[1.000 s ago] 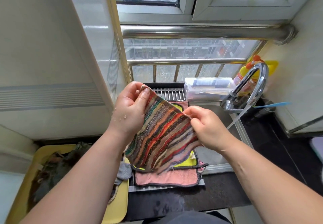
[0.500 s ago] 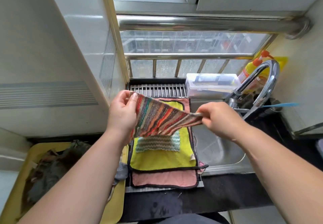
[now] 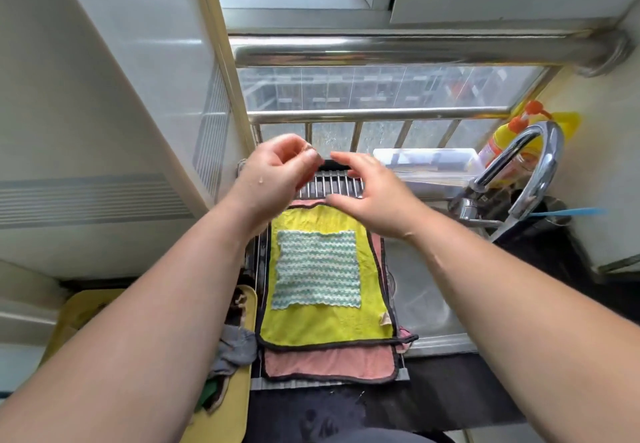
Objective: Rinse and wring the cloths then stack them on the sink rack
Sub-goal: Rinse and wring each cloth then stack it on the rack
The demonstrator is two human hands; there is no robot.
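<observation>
Already three cloths lie stacked on the sink rack (image 3: pixel 332 186): a pink cloth (image 3: pixel 329 363) lowest, a yellow cloth (image 3: pixel 322 325) on it, and a teal zigzag cloth (image 3: pixel 317 269) on top. Crumpled cloths (image 3: pixel 235 345) sit in the yellow tray (image 3: pixel 221 418) (so, by my reckoning, rinsing remains). The left hand (image 3: pixel 273 176) hovers over the far bars, fingers (image 3: pixel 308 157) curled to the thumb; I cannot tell whether they pinch anything. The right hand (image 3: pixel 374 197) is extended, holding nothing.

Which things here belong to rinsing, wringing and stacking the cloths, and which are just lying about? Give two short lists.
Belongs to the job:
pink cloth
yellow cloth
teal zigzag cloth
sink rack
tap
sink
heap of cloths on the yellow tray

Just lying about:
clear plastic box
yellow bottle
blue-handled item
</observation>
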